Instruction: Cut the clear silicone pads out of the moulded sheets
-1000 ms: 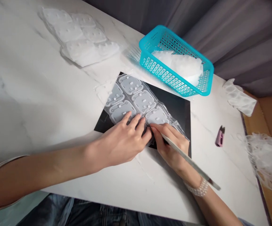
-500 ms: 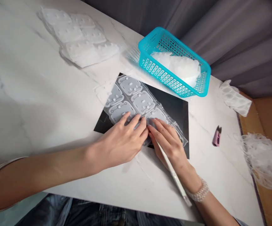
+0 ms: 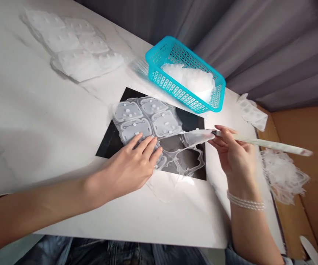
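Observation:
A translucent silicone-like sheet of moulded rounded-square pads (image 3: 164, 124) lies on a black mat (image 3: 107, 141). My left hand (image 3: 135, 163) rests on the sheet's near part, fingers spread and pressing down. To the right, my right hand (image 3: 232, 147) is closed round a slim white pen-shaped tool (image 3: 274, 144) with a dark tip, its handle pointing right. The same hand's fingertips pinch a stretched, lifted piece of the sheet (image 3: 199, 137), pulled up over the mat's right edge. Below it, the thin border web (image 3: 189, 165) shows an open, pad-shaped hole.
Behind the mat stands a turquoise basket (image 3: 175, 90) with white pieces (image 3: 196, 81) in it. More moulded sheets (image 3: 73, 48) lie at the back left. At the right are a white strip (image 3: 252, 112), a tangle of clear scraps (image 3: 284, 176) and a cardboard box (image 3: 307, 147). A grey curtain hangs behind.
My right hand has moved right and up off the mat, swinging the tool's handle outward and stretching part of the sheet. My left hand stays on the sheet. The view has shifted.

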### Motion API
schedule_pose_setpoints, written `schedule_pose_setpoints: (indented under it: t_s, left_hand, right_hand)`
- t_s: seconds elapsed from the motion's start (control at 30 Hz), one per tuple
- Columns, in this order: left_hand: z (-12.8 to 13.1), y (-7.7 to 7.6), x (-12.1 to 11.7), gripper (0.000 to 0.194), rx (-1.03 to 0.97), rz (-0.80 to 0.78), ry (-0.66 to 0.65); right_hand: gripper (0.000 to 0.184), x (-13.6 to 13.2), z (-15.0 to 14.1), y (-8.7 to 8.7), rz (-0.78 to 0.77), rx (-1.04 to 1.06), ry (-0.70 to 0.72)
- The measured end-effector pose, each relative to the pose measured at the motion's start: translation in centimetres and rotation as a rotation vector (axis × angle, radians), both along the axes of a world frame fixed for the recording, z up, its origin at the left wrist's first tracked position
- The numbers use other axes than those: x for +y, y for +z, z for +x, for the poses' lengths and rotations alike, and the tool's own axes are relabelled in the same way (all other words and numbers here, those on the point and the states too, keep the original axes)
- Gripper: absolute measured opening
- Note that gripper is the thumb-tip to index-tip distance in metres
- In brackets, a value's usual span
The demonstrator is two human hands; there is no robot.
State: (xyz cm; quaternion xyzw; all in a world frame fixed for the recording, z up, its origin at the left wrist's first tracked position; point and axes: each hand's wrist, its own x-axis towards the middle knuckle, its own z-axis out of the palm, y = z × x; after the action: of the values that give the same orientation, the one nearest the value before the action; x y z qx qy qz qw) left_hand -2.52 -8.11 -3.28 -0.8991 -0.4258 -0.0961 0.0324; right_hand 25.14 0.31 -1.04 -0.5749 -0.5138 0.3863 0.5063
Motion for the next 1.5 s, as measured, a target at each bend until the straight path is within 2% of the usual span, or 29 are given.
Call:
schedule_pose_setpoints:
  t_s: [0.07, 0.13, 0.23, 0.3, 0.37, 0.43, 0.53, 0.6, 0.67, 0.77, 0.83, 0.97, 1.03, 1.17, 1.33, 1.5]
  left_hand:
    - [-0.1, 0.0, 0.2, 0.046, -0.012, 0.011, -0.004]
    - [-0.4, 0.1, 0.5, 0.044, -0.034, 0.015, -0.022]
    - [-0.5, 0.9, 1.1, 0.035, -0.138, -0.017, -0.044]
    - [-0.2, 1.7, 1.5, 0.029, -0.302, -0.092, -0.026]
    - [0.4, 2.6, 2.1, 0.030, -0.536, -0.272, 0.043]
    - [1.4, 3.4, 2.7, 0.038, -0.775, -0.586, 0.110]
    - [2.8, 3.8, 3.4, 0.055, -1.021, -1.061, 0.130]
    - [3.6, 3.6, 3.5, 0.054, -1.157, -1.233, 0.136]
    - [4.1, 3.3, 3.4, 0.044, -1.363, -1.364, 0.201]
    - [4.4, 2.9, 3.0, 0.034, -1.733, -1.526, 0.390]
    - [4.5, 2.8, 2.9, 0.029, -1.863, -1.568, 0.497]
    - [4.6, 2.9, 3.0, 0.020, -1.914, -1.579, 0.547]
    - [4.7, 2.9, 3.1, 0.018, -1.916, -1.568, 0.545]
    - [5.4, 2.5, 3.6, 0.013, -1.943, -1.576, 0.453]
    - [6.6, 2.0, 4.8, 0.016, -1.993, -1.510, 0.507]
    - [7.1, 2.1, 5.1, 0.019, -2.017, -1.522, 0.489]
  right_hand:
    - [0.014, 0.9, 0.9, 0.1, -0.131, 0.090, 0.026]
    - [0.014, 0.9, 0.7, 0.3, -0.190, 0.133, 0.068]
    - [0.017, 0.0, -0.8, 1.0, -0.201, 0.147, 0.147]
    - [0.018, -1.1, -1.9, 1.6, -0.171, 0.118, 0.193]
    - [0.018, -2.3, -3.0, 2.4, -0.106, 0.058, 0.215]
    - [0.018, -3.6, -4.0, 3.2, -0.029, -0.040, 0.240]
    - [0.019, -5.2, -5.0, 4.3, 0.004, -0.202, 0.401]
    - [0.021, -5.6, -5.0, 4.6, -0.001, -0.233, 0.484]
    - [0.024, -5.2, -4.5, 4.4, 0.023, -0.191, 0.422]
    - [0.028, -4.0, -3.3, 3.3, 0.022, -0.143, 0.237]
    - [0.030, -3.5, -2.8, 2.6, -0.051, -0.167, 0.215]
    - [0.036, -3.4, -2.7, 2.0, -0.183, -0.190, 0.284]
    - [0.037, -3.6, -2.8, 2.1, -0.201, -0.157, 0.302]
    - [0.037, -3.7, -3.1, 2.4, -0.180, -0.102, 0.287]
    - [0.035, -3.7, -3.4, 2.1, -0.200, -0.019, 0.273]
    - [0.033, -3.8, -3.5, 1.8, -0.204, -0.005, 0.263]
